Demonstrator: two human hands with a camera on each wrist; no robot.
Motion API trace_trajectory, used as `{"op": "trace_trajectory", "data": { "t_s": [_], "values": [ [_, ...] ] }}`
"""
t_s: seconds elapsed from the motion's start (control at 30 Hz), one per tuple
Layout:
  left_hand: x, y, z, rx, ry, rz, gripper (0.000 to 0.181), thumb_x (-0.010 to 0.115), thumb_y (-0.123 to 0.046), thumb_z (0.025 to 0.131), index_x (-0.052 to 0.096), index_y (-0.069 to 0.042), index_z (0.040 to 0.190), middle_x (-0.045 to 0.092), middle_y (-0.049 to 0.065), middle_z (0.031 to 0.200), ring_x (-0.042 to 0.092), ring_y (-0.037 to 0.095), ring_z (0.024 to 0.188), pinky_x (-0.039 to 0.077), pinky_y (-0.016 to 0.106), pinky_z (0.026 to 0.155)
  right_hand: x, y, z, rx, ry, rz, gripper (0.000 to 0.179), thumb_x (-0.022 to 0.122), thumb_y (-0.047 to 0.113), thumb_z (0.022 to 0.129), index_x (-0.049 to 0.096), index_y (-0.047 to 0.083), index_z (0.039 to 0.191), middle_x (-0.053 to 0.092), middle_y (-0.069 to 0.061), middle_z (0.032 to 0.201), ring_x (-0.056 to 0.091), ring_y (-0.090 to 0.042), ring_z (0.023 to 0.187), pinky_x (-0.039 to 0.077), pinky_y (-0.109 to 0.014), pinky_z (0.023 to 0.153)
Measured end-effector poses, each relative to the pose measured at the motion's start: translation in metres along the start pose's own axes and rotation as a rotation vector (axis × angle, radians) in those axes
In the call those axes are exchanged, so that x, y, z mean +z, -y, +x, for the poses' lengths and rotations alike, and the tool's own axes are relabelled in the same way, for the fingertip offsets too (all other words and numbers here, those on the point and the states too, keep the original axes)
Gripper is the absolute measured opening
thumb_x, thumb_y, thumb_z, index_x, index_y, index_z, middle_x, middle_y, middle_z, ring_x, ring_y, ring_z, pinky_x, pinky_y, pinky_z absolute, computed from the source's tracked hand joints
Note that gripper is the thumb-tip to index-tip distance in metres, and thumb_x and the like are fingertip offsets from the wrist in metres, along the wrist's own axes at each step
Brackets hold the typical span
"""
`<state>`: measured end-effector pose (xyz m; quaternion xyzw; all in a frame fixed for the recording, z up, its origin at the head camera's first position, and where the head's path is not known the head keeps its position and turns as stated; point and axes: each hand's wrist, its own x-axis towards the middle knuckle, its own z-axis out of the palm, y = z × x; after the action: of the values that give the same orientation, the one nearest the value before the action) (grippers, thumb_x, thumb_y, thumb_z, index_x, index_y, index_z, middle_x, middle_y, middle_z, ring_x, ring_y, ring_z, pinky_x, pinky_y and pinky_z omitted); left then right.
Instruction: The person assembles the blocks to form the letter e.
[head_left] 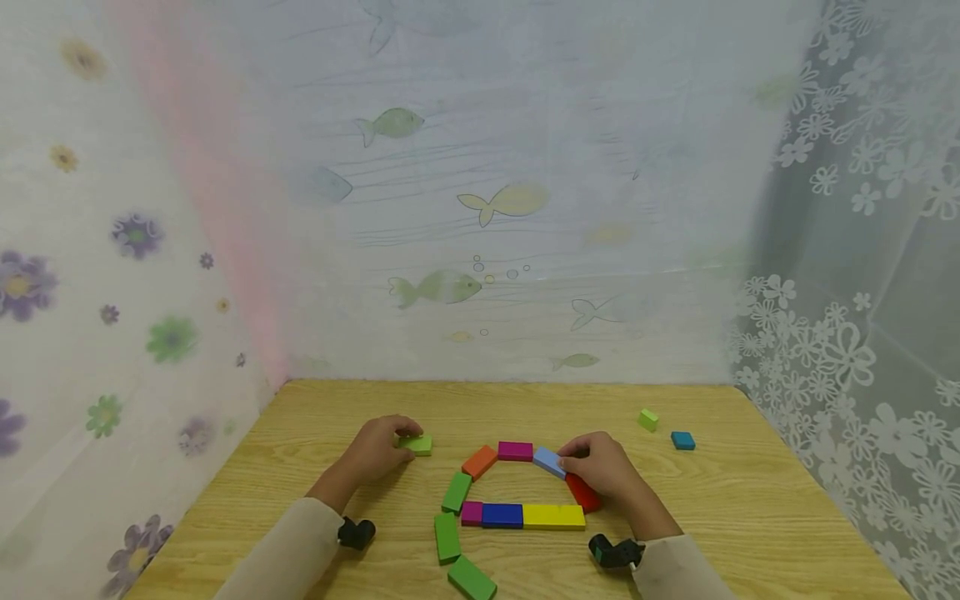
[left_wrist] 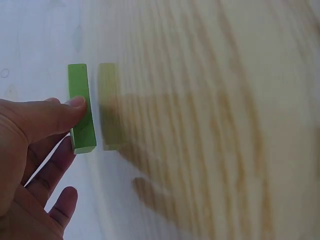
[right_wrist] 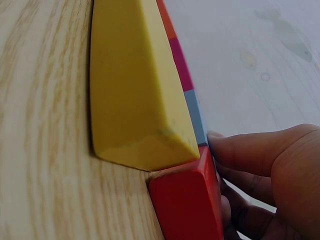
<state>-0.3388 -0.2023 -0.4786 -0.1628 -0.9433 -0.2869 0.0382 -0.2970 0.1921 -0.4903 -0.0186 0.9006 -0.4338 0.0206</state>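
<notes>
My left hand [head_left: 381, 446] pinches a light green block [left_wrist: 81, 107] between thumb and fingers, just over the table at the left. My right hand [head_left: 600, 467] has its thumb and fingertips at the right end of a light blue block [head_left: 550, 461]. A red block [head_left: 583, 493] adjoins that end, partly covered by the right hand. The curve continues leftward through a magenta block [head_left: 515, 451], an orange block [head_left: 480, 462] and several green blocks [head_left: 447, 537]. Across its middle runs a straight row: small magenta block [head_left: 472, 513], dark blue block [head_left: 502, 516], yellow block [head_left: 553, 517].
A small lime green block [head_left: 648, 419] and a teal block [head_left: 682, 440] lie apart at the back right of the wooden table [head_left: 750, 517]. Patterned curtains [head_left: 480, 250] hang behind the table and at both sides.
</notes>
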Motion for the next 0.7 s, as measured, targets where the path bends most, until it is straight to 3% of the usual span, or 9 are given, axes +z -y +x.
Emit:
{"op": "trace_trajectory", "data": {
  "t_s": [0.33,0.7],
  "values": [
    [0.000,-0.015,-0.006,-0.031,-0.016,-0.118,0.029,0.082,-0.009,0.089,0.075,-0.021,0.114,0.071,-0.006,0.112,0.063,0.019,0.112,0.052,0.048,0.098,0.000,0.000,-0.001,0.005,-0.001,0.012,0.009,0.076,0.014,0.093,0.080,0.012,0.101,0.072,-0.003,0.098,0.063,-0.018,0.087,0.059,-0.036,0.080],
    [0.001,-0.027,-0.013,0.094,-0.031,-0.118,0.031,0.083,-0.010,0.088,0.073,-0.023,0.113,0.071,-0.011,0.109,0.064,0.014,0.106,0.054,0.045,0.095,0.000,0.000,-0.001,0.002,-0.004,0.001,0.009,0.077,0.014,0.093,0.080,0.013,0.101,0.072,-0.002,0.099,0.063,-0.018,0.088,0.059,-0.036,0.080]
  ]
}}
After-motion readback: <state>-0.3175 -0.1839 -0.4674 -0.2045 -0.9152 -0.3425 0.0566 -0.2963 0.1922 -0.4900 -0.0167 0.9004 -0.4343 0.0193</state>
